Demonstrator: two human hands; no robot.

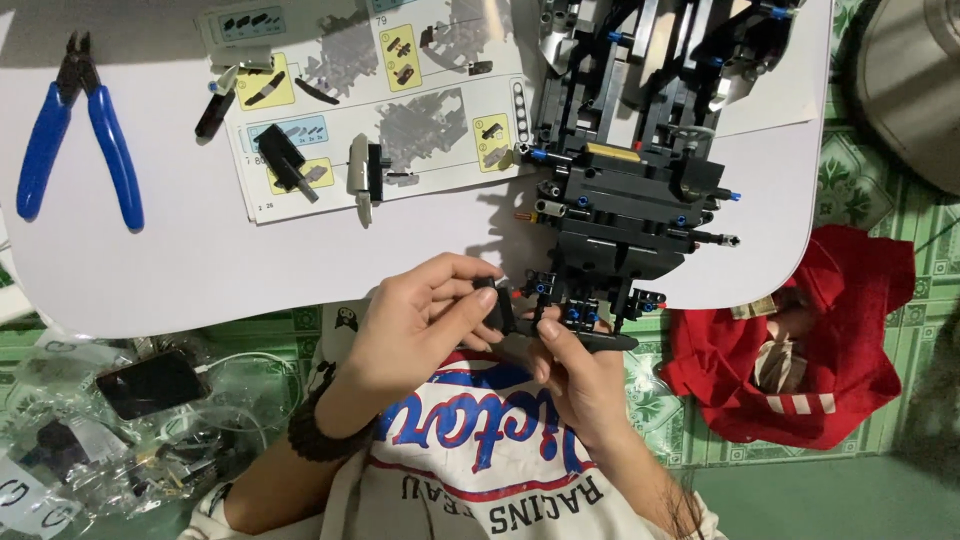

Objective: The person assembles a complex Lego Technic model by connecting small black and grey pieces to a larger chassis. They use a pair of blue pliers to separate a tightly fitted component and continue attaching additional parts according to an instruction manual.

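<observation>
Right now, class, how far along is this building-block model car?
Done: a large black car body stands assembled on the white table. In hand: the left hand and right hand fit a small black piece at its near edge. Left: loose parts lie on the open instruction booklet.

Head camera, steeply downward, close above table (200,270)
</observation>
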